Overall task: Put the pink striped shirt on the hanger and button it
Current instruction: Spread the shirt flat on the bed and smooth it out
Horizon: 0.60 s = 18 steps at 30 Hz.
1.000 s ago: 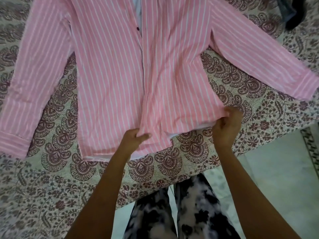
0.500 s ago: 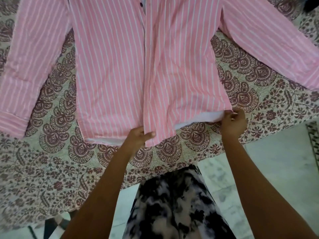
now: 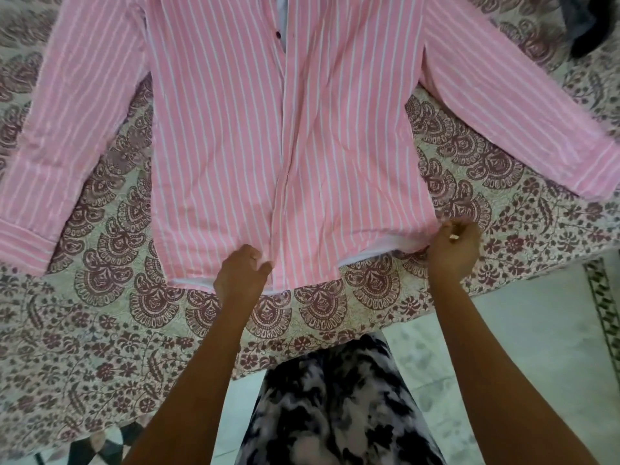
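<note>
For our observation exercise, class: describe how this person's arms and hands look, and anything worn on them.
The left forearm and right forearm are bare: no sleeves, watch or bangles show. The left hand wears nothing visible. The right hand shows a small pale glint on one finger; ring or nail, I cannot tell. Below, the person wears black-and-white mottled clothing.

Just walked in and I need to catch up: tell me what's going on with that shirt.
A person stands at a patterned bedsheet with the pink striped shirt laid flat, front up, sleeves spread. The left grip holds the bottom hem by the front opening; the right grip pinches the hem's outer corner. One dark button shows near the top; no hanger is in view.
</note>
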Tool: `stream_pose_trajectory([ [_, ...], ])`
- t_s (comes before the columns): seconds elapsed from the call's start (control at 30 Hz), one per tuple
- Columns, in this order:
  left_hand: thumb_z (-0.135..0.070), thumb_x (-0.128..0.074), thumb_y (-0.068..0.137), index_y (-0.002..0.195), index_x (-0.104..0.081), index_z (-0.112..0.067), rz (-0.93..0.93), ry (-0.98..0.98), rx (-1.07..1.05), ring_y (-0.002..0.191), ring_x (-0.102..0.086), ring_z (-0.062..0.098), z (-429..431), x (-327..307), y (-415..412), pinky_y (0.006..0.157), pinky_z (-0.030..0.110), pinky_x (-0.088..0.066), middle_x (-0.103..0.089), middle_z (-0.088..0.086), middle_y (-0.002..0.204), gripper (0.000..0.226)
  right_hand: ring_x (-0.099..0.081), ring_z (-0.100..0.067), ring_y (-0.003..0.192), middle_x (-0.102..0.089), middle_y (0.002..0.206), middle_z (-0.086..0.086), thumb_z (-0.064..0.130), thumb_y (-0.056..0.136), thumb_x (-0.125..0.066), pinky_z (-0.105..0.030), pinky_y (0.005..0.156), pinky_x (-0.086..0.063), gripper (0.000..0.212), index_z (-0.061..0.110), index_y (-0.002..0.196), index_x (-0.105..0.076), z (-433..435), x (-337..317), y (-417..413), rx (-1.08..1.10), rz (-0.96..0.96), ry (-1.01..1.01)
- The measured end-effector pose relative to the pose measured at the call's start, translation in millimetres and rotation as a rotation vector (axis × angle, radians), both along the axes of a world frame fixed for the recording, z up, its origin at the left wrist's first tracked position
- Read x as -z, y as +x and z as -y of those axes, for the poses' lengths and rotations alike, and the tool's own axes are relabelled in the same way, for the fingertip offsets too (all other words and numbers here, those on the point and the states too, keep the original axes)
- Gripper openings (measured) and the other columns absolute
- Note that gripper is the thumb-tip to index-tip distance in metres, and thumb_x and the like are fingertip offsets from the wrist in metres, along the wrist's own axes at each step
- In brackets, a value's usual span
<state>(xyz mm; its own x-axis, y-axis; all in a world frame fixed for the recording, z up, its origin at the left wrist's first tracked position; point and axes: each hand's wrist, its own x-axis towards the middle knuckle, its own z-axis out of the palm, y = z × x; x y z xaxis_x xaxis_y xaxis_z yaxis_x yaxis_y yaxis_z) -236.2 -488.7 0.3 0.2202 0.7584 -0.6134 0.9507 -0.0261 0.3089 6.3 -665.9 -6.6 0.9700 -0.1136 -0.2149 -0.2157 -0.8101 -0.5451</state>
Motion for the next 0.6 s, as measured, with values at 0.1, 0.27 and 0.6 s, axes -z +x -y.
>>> stream_pose_trajectory([
  [0.1, -0.03, -0.066, 0.082, 0.097, -0.06, -0.018, 0.055, 0.036, -0.035, 0.093, -0.06, 0.022, -24.4, -5.6, 17.5, 0.071, 0.027, -0.039, -0.065, 0.0, 0.101, 0.019, -0.054, -0.02, 0.081, -0.062, 0.103, -0.015, 0.012, 0.091, -0.047, -0.032, 0.07, -0.045, 0.019, 0.003, 0.105, -0.055, -27.1, -9.2, 3.8, -0.09, -0.002, 0.016],
  [0.27, -0.027, -0.067, 0.082, 0.091, -0.061, -0.018, 0.217, 0.055, -0.105, 0.094, -0.061, 0.019, -83.6, -8.4, 73.8, 0.075, 0.025, -0.04, -0.065, -0.005, 0.093, 0.014, -0.057, -0.023, 0.078, -0.064, 0.096, -0.015, 0.014, 0.089, -0.046, -0.026, 0.067, -0.038, 0.02, 0.005, 0.102, -0.057, -98.4, -20.4, 27.2, -0.228, 0.068, 0.168],
  [0.6, -0.01, -0.061, 0.084, 0.084, -0.065, -0.01, 0.561, 0.071, -0.165, 0.085, -0.059, 0.017, -210.1, 6.2, 223.9, 0.085, 0.029, -0.047, -0.068, 0.006, 0.091, 0.004, -0.056, -0.022, 0.081, -0.063, 0.096, -0.009, 0.014, 0.087, -0.047, -0.028, 0.067, -0.04, 0.021, 0.008, 0.104, -0.058, -241.8, -4.2, 128.5, -0.461, 0.207, 0.335],
])
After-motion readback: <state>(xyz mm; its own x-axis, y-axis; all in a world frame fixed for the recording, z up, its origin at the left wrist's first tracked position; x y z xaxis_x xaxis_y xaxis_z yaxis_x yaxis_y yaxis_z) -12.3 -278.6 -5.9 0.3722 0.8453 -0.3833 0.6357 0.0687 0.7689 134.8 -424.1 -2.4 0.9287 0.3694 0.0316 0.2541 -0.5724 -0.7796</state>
